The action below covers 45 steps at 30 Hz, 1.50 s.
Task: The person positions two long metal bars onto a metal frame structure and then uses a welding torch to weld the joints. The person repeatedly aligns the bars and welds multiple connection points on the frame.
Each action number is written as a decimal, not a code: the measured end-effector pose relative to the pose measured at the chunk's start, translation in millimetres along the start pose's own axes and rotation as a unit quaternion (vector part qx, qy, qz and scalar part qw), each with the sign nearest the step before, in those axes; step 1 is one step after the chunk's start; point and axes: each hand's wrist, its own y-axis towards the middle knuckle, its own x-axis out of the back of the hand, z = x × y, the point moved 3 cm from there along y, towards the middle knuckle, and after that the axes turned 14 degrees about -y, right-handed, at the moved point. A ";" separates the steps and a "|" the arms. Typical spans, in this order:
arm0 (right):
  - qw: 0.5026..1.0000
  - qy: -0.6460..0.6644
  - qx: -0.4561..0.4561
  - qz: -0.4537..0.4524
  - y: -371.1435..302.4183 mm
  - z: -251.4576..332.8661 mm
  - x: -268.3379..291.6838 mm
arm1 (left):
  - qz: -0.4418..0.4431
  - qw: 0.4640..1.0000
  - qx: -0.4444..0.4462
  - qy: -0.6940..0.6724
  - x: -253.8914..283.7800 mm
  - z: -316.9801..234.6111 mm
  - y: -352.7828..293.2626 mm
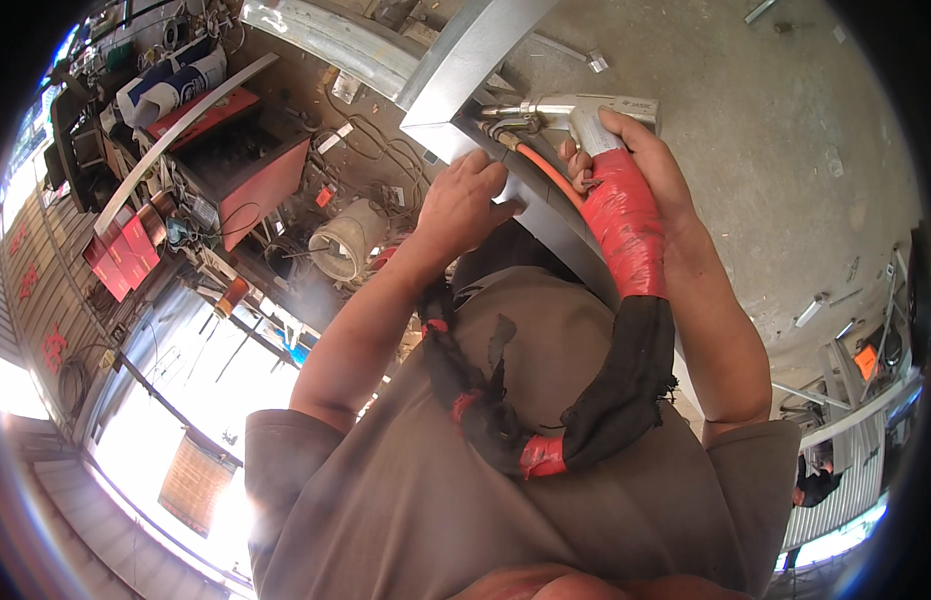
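My right hand (pixel 658 170) is wrapped around the grey grip of a welding torch (pixel 594 132), whose narrow brass-coloured nozzle end points left toward a metal corner. Red tape (pixel 626 220) binds the grip to a thick black sleeved cable (pixel 626 355), which loops down across my front and up toward my left forearm. An orange hose (pixel 551 170) runs beside the taped part. Close to the corner of the silver square-tube frame (pixel 466 60), my left hand (pixel 461 200) has its fingers curled and its thumb pointing right. What those fingers hold, if anything, is hidden.
A dirty white bucket (pixel 348 242) stands on the left, among loose wires (pixel 381 150). Beyond it is a red open-topped metal box (pixel 266 185). Concrete floor (pixel 776 150) spreads to the right, with scattered metal offcuts (pixel 811 310). A person in dark clothes (pixel 818 485) is at the right edge.
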 end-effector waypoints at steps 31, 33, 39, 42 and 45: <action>0.999 0.027 -0.032 0.024 -4.9 -1.7 4.8 | 0.007 1.000 0.011 0.007 -1.1 -5.0 -1.4; 0.999 0.021 -0.027 0.038 -5.8 -0.7 3.6 | 0.013 1.000 0.013 0.008 -0.7 -5.0 -1.8; 0.999 -0.003 -0.024 0.030 -5.0 -0.2 2.2 | 0.031 0.999 0.024 0.019 0.3 -6.3 -1.7; 0.999 -0.016 -0.022 0.043 -5.1 0.3 1.0 | 0.035 0.999 0.027 0.022 0.6 -8.1 -2.2; 0.998 0.001 -0.020 0.055 -7.5 1.4 -0.2 | 0.032 0.999 0.023 0.019 0.7 -10.0 -2.3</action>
